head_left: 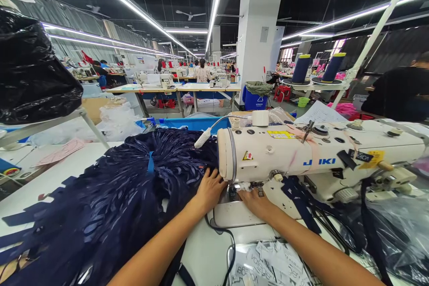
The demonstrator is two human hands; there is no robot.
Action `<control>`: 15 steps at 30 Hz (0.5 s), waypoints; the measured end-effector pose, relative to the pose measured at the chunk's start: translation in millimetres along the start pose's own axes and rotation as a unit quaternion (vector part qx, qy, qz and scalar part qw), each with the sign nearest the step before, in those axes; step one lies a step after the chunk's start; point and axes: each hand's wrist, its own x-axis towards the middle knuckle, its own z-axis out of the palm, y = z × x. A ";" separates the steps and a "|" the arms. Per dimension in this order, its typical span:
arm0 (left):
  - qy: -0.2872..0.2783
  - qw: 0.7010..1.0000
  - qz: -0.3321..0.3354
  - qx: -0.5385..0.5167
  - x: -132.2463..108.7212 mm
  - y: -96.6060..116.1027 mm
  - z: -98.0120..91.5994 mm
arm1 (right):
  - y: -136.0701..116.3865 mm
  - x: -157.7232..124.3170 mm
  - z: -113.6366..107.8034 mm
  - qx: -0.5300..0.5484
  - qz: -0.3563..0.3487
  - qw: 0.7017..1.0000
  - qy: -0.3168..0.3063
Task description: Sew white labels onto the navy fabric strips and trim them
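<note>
My left hand [210,189] lies beside the needle end of a white sewing machine [275,147]. Its fingers are stretched forward and slightly apart, at the edge of a large heap of navy straps [134,196]. My right hand [256,201] reaches under the machine head, close to the presser foot [233,193]; its fingertips are hidden there, so what they hold cannot be made out. A blue tie [150,162] binds part of the heap. From near my left hand, a thin navy strap [228,232] curls down over the white table.
A tray of printed labels [268,261] sits in front of the machine. Clear plastic [398,228] lies at right, with dark straps nearby. Two navy thread cones [300,69] stand behind. A black plastic-covered bundle [33,67] is at upper left, and a person in dark clothing [398,91] at far right.
</note>
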 end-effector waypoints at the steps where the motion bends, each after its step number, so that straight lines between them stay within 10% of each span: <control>1: 0.001 1.000 0.000 -0.001 0.9 -0.2 0.2 | -0.3 0.7 0.1 0.005 0.003 1.000 0.003; 10: 0.022 1.000 0.011 0.002 -30.5 18.6 -17.2 | -0.9 9.5 -14.1 -0.056 -0.009 0.998 0.011; 15: 0.272 0.962 -0.024 -0.031 -110.6 -7.8 -50.4 | -2.3 -3.3 -28.6 0.028 -0.035 0.998 0.051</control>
